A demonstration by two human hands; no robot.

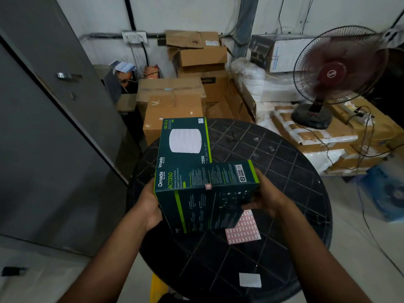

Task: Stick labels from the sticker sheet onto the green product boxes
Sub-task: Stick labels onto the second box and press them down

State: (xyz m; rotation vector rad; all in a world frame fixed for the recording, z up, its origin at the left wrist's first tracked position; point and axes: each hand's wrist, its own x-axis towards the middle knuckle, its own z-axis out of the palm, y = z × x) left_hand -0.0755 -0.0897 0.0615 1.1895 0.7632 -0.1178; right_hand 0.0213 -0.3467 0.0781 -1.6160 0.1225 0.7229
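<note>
At centre frame, a dark green box with lime edges is held tilted over the round black surface, its long axis running left to right. The left hand grips its left end, the right hand its right end. A small red-bordered label sits on its upper edge. A second green box lies behind it. The red sticker sheet lies beneath, right of centre.
</note>
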